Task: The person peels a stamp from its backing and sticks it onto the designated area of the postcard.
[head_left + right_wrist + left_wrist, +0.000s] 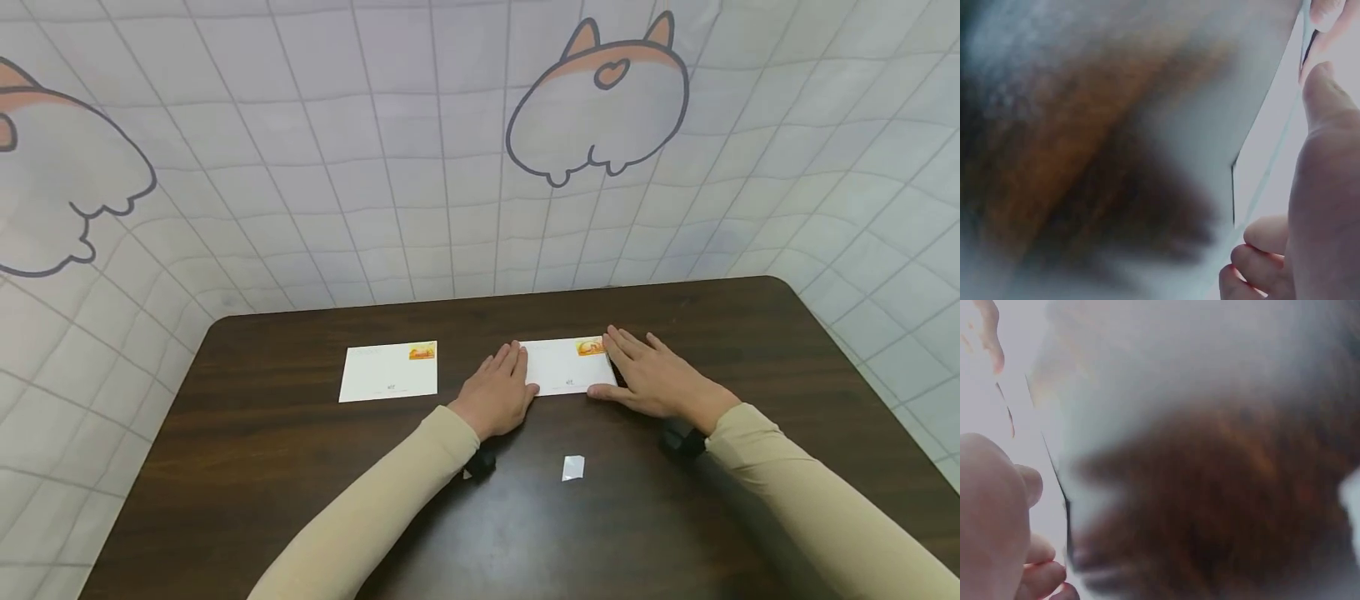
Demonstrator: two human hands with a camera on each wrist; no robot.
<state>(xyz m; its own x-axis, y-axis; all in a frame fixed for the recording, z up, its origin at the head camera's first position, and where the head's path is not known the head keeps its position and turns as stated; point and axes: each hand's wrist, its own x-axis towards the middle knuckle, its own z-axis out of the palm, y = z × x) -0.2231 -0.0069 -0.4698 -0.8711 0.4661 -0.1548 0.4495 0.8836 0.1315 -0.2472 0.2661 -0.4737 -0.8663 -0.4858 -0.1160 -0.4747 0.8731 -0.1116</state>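
In the head view a white stamped envelope or postcard (558, 367) lies flat on the dark wooden table, with an orange and yellow stamp (590, 346) in its upper right corner. My left hand (498, 387) rests at its left edge, fingers extended and pointing away from me. At the opposite edge lies my right hand (656, 375), its fingers straight and its thumb touching the lower right corner. Both wrist views show part of a hand, the left (991, 519) and the right (1329, 187), beside a bright white edge; the rest is blurred.
A second, similar white stamped piece (386, 375) lies flat to the left. Nearer to me is a small white scrap (573, 467). The table's (247, 467) far edge meets a white grid-patterned curtain (420, 233) with cartoon animals.
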